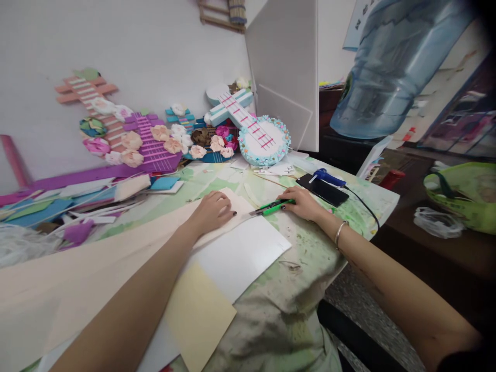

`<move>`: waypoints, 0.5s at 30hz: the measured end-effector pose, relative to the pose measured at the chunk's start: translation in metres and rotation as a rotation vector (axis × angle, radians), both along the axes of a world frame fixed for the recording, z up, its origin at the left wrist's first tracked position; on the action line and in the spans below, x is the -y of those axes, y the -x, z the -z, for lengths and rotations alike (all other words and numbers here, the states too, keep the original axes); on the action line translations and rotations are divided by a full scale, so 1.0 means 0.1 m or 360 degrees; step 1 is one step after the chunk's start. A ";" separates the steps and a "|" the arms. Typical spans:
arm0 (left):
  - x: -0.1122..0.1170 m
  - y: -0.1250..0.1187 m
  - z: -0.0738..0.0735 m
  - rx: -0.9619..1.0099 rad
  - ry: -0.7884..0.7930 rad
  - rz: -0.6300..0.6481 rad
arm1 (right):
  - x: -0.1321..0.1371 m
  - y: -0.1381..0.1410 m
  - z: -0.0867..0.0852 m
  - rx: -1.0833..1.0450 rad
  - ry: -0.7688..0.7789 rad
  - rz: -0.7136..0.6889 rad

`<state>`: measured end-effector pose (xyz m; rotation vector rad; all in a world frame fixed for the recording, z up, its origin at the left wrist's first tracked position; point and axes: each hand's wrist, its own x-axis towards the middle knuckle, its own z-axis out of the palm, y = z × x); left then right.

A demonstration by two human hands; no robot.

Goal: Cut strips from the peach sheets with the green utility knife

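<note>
My right hand (300, 203) is closed around a green utility knife (274, 206). The knife's blade points left, and its tip lies at the edge of a long pale peach sheet (127, 245). On that sheet rests my left hand (212, 212), palm down with its fingers spread and slightly bent, just left of the blade. A white board (248, 253) lies partly under the peach sheet. Nearer to me, a pale yellow sheet (199, 315) overlaps the white board. Whether the blade has gone into the sheet I cannot tell.
Right of the knife lie a black phone (323, 189) and a blue glue gun (328, 177) with its cord. Decorated guitar-shaped crafts (263, 139) lean along the wall. Coloured scraps (77, 201) cover the table's left side. A large water bottle (391, 72) stands at the right.
</note>
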<state>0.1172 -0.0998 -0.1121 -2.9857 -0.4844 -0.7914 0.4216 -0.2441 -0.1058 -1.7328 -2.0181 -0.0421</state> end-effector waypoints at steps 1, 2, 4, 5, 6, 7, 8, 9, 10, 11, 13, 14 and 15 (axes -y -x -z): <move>0.00 0.00 0.01 0.0006 -0.0001 0.0007 | 0.01 0.00 0.00 -0.0007 0.0001 0.0019; -0.01 0.00 0.02 0.0008 0.0000 0.0014 | 0.01 0.00 0.00 -0.0016 0.0003 0.0039; -0.01 0.00 0.03 0.0010 0.0002 0.0020 | 0.03 0.00 -0.01 -0.0033 0.0010 0.0065; -0.01 0.00 0.04 0.0012 0.0003 0.0018 | 0.04 0.01 -0.02 -0.0041 0.0017 0.0071; -0.01 0.00 0.04 0.0013 0.0006 0.0015 | 0.05 0.01 -0.02 -0.0051 0.0024 0.0081; 0.00 0.00 0.04 0.0015 0.0009 0.0011 | 0.06 0.01 -0.03 -0.0060 0.0029 0.0096; 0.00 0.00 0.04 0.0015 0.0012 0.0007 | 0.07 0.01 -0.04 -0.0064 0.0034 0.0120; 0.01 0.00 0.03 0.0016 0.0014 0.0004 | 0.08 0.02 -0.05 -0.0066 0.0035 0.0152; 0.02 0.00 0.03 0.0017 0.0016 -0.0001 | 0.09 0.02 -0.05 -0.0065 0.0036 0.0183; 0.02 0.01 0.02 0.0020 0.0016 -0.0007 | 0.10 0.02 -0.06 -0.0064 0.0035 0.0206; 0.04 0.01 0.02 0.0026 0.0016 -0.0020 | 0.12 0.01 -0.07 -0.0063 0.0036 0.0230; 0.05 0.01 0.01 0.0030 0.0016 -0.0027 | 0.13 0.01 -0.07 -0.0062 0.0034 0.0236; 0.05 0.01 0.01 0.0033 0.0016 -0.0031 | 0.14 0.01 -0.07 -0.0060 0.0031 0.0244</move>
